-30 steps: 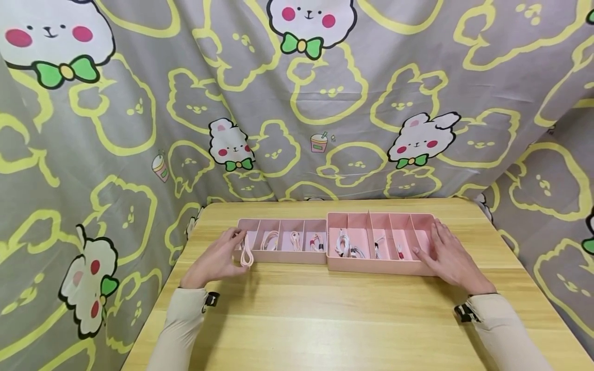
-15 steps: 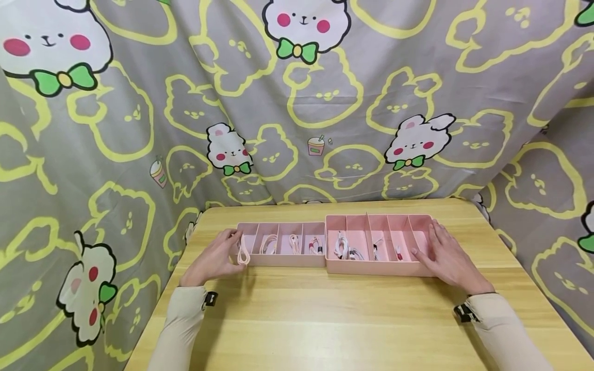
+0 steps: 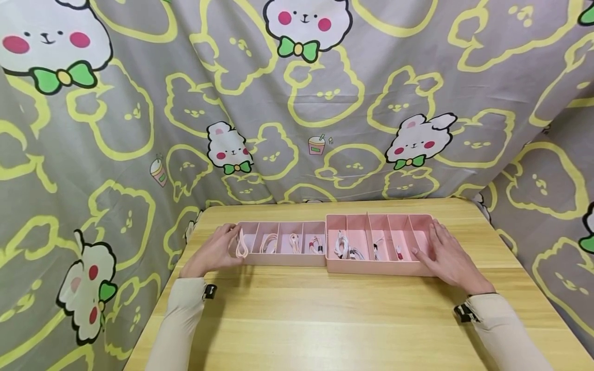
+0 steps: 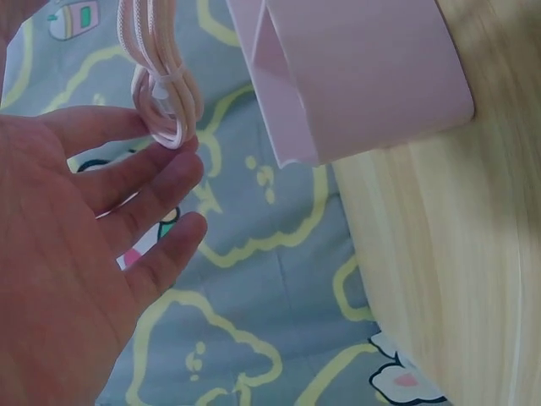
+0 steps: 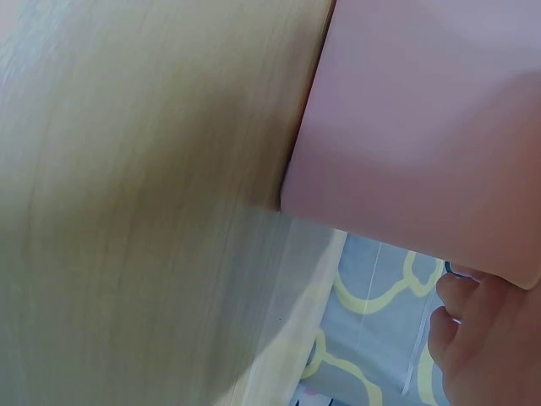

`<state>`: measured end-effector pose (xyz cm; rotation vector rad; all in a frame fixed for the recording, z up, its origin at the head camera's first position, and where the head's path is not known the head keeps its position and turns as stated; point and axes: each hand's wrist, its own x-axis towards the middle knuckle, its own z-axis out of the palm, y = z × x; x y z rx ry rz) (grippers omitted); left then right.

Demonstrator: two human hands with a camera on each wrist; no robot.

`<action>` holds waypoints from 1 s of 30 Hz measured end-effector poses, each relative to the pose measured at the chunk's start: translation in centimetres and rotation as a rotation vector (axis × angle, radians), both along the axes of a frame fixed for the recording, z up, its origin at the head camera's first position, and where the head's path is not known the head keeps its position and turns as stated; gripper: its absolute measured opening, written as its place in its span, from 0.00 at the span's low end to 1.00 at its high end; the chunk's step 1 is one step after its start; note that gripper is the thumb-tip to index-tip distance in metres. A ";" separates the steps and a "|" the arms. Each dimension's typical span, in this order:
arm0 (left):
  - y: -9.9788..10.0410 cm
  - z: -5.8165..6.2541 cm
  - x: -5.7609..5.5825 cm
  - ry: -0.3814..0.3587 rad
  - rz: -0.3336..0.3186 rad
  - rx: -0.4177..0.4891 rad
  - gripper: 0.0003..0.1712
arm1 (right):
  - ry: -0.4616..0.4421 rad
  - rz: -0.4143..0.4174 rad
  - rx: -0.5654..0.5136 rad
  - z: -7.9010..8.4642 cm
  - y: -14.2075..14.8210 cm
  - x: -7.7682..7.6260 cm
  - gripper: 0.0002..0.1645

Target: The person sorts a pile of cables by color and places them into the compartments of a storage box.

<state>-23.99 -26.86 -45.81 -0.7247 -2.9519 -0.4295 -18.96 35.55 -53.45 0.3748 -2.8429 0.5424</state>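
My left hand (image 3: 215, 251) pinches a coiled pale-pink cable (image 3: 242, 244) at the left end of the lilac divided box (image 3: 283, 259). In the left wrist view the coil (image 4: 161, 89) hangs at the fingertips, bound by a small tie, and the thumb is mostly out of frame. My right hand (image 3: 452, 257) holds the right end of the pink divided box (image 3: 380, 267), thumb over the rim of the last compartment and fingers along the outer end. In the right wrist view, part of that hand (image 5: 494, 338) shows below the box wall (image 5: 414, 127).
Both boxes stand end to end on the wooden table (image 3: 325, 319). Coiled cables (image 3: 269, 242) lie in several lilac compartments; white cables (image 3: 342, 244) and smaller leads (image 3: 400, 252) lie in the pink box. A patterned curtain (image 3: 297, 108) hangs behind and beside the table.
My left hand has shifted slightly left and away from me, carrying the coiled cable. My right hand stays at the pink box. The head view has tilted a little.
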 end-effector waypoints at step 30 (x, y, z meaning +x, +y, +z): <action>-0.2 -0.5 -2.8 -0.115 0.019 -0.070 0.57 | -0.015 -0.004 0.000 -0.3 0.2 -0.1 0.58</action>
